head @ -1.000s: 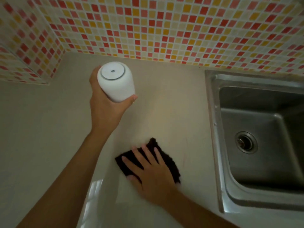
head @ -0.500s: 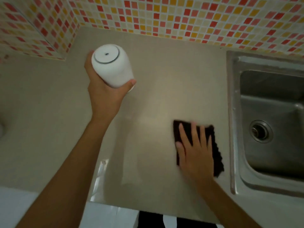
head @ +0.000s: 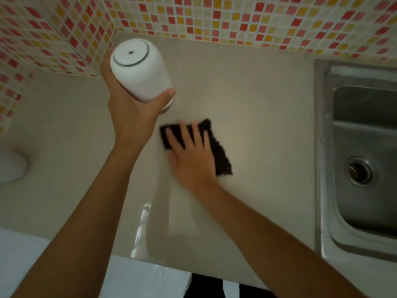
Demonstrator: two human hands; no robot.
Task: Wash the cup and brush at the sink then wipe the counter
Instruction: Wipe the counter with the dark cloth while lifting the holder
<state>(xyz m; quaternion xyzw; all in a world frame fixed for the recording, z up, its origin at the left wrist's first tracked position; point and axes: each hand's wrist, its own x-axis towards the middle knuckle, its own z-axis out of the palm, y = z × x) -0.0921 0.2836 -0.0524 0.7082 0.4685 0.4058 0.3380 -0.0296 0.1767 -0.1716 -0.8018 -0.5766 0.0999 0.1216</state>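
Left hand grips a white cup, fingers and thumb wrapped round its lower body; the cup is inverted, base toward the camera, held clear of the beige bench. Right hand lies flat with fingers extended and spread, pressing a dark cloth onto the bench; it grips nothing. The cloth sits under the right palm and fingers and extends past them on the side away from the left hand, its edge ragged. The right hand is just below and beside the left hand, the two apart. A steel sink with a round drain lies well to the far side of the right hand, set into the bench. Mosaic tiles in red, orange and cream cover the wall beyond both hands. A pale rounded object sits at the frame edge outside the left arm; its identity cannot be told. No brush can be made out.
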